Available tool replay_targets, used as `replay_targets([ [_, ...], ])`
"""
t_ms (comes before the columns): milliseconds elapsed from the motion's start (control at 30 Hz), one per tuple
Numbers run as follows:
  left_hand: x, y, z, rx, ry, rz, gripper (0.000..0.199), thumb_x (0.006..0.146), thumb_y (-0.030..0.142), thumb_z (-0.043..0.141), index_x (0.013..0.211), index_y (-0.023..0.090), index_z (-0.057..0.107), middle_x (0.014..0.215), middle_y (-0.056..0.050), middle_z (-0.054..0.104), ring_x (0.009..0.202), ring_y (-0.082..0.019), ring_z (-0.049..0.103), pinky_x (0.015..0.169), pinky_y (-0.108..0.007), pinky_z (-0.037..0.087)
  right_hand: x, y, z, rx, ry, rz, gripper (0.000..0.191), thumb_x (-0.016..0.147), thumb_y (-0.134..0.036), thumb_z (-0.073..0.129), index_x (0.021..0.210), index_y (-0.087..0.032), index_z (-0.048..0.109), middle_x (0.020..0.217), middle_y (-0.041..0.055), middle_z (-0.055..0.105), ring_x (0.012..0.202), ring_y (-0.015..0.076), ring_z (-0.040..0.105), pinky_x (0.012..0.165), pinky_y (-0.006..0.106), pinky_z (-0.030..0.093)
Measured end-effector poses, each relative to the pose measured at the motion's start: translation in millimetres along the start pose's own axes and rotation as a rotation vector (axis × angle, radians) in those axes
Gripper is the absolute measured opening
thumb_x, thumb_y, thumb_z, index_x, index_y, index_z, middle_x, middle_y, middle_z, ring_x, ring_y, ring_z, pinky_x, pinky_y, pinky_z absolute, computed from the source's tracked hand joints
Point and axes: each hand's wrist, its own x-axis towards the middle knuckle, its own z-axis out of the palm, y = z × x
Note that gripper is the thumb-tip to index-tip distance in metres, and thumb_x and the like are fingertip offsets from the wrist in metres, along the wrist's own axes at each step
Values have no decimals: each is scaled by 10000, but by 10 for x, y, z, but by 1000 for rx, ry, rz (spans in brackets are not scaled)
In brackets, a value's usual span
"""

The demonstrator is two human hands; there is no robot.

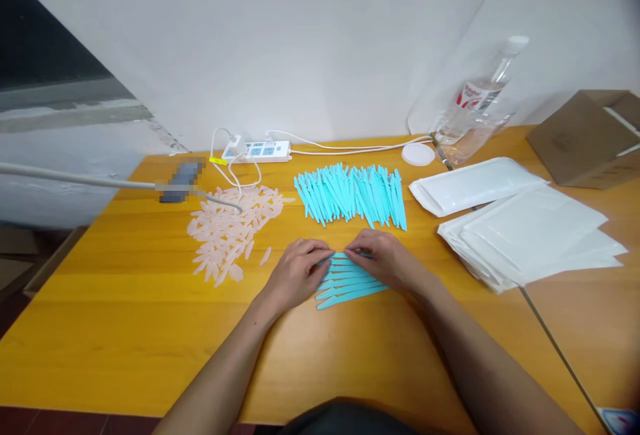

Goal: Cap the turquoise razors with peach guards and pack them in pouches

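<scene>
In the head view, the left hand [299, 269] and the right hand [387, 258] meet over a row of blue strips [345, 293] at the near middle of the table [125, 348]. The left hand has thumb and fingertips closed on the left part of the farthest strips; the right hand is bent in likewise, thumb and fingers closed on the same strips farther right. The strips lie side by side, near to far, pointed ends to the left, right ends partly under the right hand.

Just beyond the hands is a loose blue pile [350, 195]. Left of it, pale pieces [233, 225] lie scattered, a cable [220, 201] crossing them. A blurred dark object [181, 181] is farther left. Along the far edge sits a power strip [267, 149], with a white disc [419, 154] well to its right.

On the right, white envelopes [530, 228] lie in overlapping stacks. Beyond them, a bottle [475, 98] stands by the wall [325, 41], and a box [583, 138] is at the far right.
</scene>
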Motion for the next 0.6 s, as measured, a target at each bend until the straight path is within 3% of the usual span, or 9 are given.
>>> replay_targets([
  [167, -80, -20, -185, 85, 79, -42, 275, 985, 277, 533, 1185, 253, 721, 1162, -80, 707, 1074, -226, 634, 959, -371, 487, 392, -23, -125, -181, 228, 338, 276, 925, -401, 600, 954, -194, 780, 882, 87, 750, 830, 229, 679, 767, 320, 468],
  [300, -295, -188, -482, 353, 185, -256, 277, 978, 336, 517, 1125, 242, 732, 1107, -85, 710, 1033, -243, 657, 929, -359, 499, 851, 27, -127, -244, 214, 415, 369, 908, -442, 618, 1080, -147, 758, 1006, 151, 764, 980, 288, 689, 863, 355, 478],
  [400, -435, -301, -601, 528, 122, -426, 258, 958, 353, 525, 1040, 252, 748, 1057, -76, 728, 916, -245, 691, 794, -331, 515, 1059, 104, -67, -237, 185, 447, 254, 842, -351, 688, 968, -149, 778, 967, 166, 770, 974, 297, 696, 844, 345, 487],
  [600, -430, -365, -626, 577, 15, -436, 276, 934, 264, 492, 1052, 249, 741, 977, -77, 752, 849, -251, 711, 711, -318, 504, 1094, 182, -133, -149, 190, 508, 127, 791, -256, 664, 760, -181, 761, 821, 114, 769, 854, 252, 710, 748, 296, 480],
])
